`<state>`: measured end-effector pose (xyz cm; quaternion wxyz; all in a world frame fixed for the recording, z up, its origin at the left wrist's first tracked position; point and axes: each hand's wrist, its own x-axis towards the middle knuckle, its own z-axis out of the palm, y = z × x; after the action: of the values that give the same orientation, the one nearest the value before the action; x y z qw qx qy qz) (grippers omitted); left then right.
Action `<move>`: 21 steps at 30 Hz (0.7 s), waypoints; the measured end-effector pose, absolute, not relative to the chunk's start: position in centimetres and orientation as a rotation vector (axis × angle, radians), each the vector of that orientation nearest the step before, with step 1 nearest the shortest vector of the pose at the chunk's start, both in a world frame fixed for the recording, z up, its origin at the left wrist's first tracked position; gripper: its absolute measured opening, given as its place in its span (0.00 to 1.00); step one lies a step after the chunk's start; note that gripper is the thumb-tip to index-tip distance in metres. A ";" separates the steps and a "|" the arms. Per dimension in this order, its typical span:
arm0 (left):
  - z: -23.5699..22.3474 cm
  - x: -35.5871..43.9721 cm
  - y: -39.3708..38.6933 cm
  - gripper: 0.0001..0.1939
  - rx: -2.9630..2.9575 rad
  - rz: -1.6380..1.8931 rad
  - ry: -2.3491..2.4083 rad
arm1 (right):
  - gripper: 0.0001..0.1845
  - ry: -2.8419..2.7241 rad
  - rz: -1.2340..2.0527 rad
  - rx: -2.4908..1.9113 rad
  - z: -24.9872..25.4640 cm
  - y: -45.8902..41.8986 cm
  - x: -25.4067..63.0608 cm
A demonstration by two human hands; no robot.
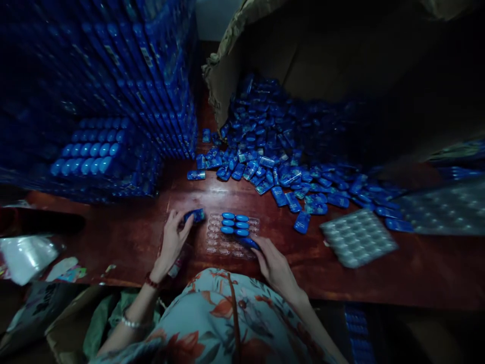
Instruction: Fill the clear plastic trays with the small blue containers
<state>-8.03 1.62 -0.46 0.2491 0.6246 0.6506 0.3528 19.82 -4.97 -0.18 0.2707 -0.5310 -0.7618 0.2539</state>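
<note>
In front of me lies a clear plastic tray (pixel 217 247) with rows of hollows. Several small blue containers (pixel 235 223) stand in its upper middle, in two columns. My left hand (pixel 175 236) is closed on a flat blue container (pixel 194 216) left of the tray, held just above the table. At the tray's lower right, my right hand (pixel 273 260) grips another blue container (pixel 249 243) between thumb and fingers, close below the filled hollows. I cannot tell whether that one touches the tray.
A torn cardboard box (pixel 223 65) spills loose blue containers (pixel 265 167) across the wooden table (pixel 182 194). Tall stacks of packed blue trays (pixel 87 151) rise at left. Stacked unfilled trays (pixel 358 237) sit at right. Plastic bags (pixel 28 258) lie on the left front edge.
</note>
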 end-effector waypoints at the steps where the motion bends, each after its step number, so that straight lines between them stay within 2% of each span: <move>1: -0.2 -8.0 0.2 0.11 1.627 0.974 1.760 | 0.23 -2.155 0.624 -1.425 -0.3 -4.8 19.5; 6: -0.1 -6.7 -4.2 0.14 1.489 0.905 1.628 | 0.29 -2.556 0.476 -1.431 0.7 -3.9 18.4; 13: -0.7 -4.9 -5.0 0.15 2.094 0.771 1.332 | 0.25 -2.727 0.364 -1.520 2.6 -3.6 16.3; 21: -2.7 -4.6 -2.9 0.17 2.571 0.718 1.222 | 0.24 -2.714 0.315 -1.411 1.4 -2.8 17.1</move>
<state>-4.64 -2.92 -2.73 0.1026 0.8712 0.4139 0.2433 17.11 -2.79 1.37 0.0333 -0.4586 -0.8821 0.1025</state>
